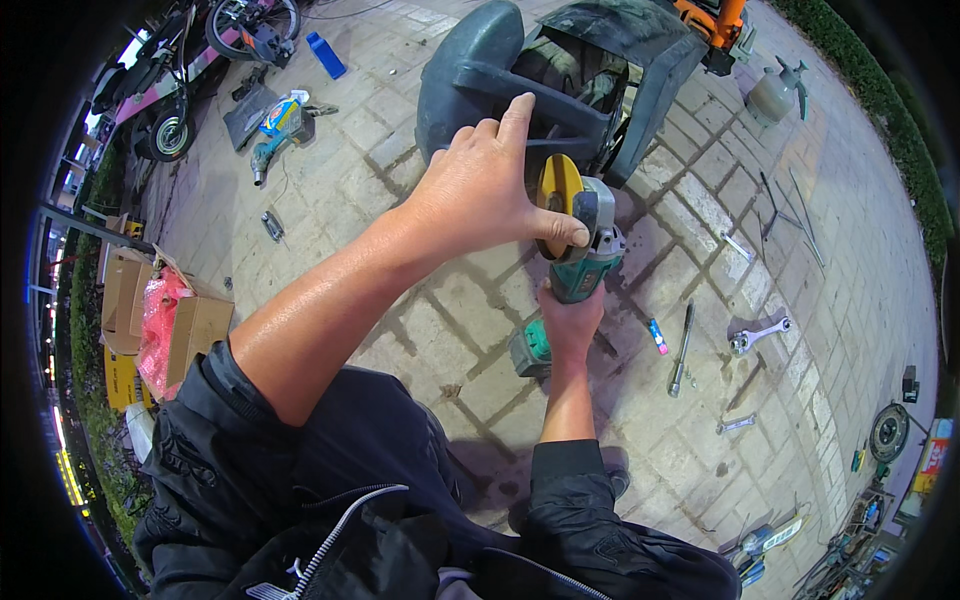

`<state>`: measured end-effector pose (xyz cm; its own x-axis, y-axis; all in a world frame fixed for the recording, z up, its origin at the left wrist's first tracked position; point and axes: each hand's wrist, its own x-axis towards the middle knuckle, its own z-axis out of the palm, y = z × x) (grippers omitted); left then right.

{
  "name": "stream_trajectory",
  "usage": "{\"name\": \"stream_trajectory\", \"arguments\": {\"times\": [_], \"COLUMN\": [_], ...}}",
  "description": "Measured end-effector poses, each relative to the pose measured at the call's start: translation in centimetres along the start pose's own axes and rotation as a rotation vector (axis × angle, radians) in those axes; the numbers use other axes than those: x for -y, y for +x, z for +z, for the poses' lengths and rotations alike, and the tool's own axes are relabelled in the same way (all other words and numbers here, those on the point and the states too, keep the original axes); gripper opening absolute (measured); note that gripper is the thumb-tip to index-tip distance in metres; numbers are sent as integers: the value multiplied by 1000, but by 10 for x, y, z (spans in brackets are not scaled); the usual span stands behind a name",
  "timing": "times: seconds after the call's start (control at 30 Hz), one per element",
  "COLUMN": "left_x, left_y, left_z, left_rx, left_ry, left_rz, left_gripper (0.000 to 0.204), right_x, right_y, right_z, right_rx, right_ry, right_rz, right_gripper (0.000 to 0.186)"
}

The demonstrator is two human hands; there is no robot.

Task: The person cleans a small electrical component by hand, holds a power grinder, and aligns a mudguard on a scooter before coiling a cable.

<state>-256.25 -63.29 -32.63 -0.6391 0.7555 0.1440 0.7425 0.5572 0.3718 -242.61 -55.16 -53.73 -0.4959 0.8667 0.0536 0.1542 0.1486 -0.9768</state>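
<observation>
My right hand [573,318] is wrapped round the body of a green and grey cordless angle grinder [584,275], its battery end low behind the wrist. A yellow disc [560,185] faces left on the grinder's head. Over to the left of it, my left hand [485,180] is spread, thumb and index finger stretched apart. The thumb tip overlaps the disc's lower edge; whether it touches cannot be told. Its index finger lies in front of a dark plastic vehicle body panel [465,85] with an open frame; contact there is unclear.
Right of the grinder, a long socket wrench [682,350], a combination wrench [760,335] and smaller spanners lie on brick paving. A sprayer bottle [777,92] stands far right. At left are a cardboard box [200,325], a blue drill [272,150] and a parked scooter [172,130].
</observation>
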Motion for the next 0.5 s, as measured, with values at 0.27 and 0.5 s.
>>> {"name": "stream_trajectory", "arguments": {"times": [0.27,0.5], "left_x": [-1,0], "left_y": [0,1], "left_z": [1,2], "left_rx": [-6,-13], "left_ry": [-8,-1], "left_rz": [-5,-10], "left_gripper": [139,137], "right_x": [-4,-3], "right_y": [1,1], "right_z": [1,2], "right_rx": [-12,-19], "right_ry": [10,2], "right_rz": [-14,-19], "right_gripper": [50,50]}}
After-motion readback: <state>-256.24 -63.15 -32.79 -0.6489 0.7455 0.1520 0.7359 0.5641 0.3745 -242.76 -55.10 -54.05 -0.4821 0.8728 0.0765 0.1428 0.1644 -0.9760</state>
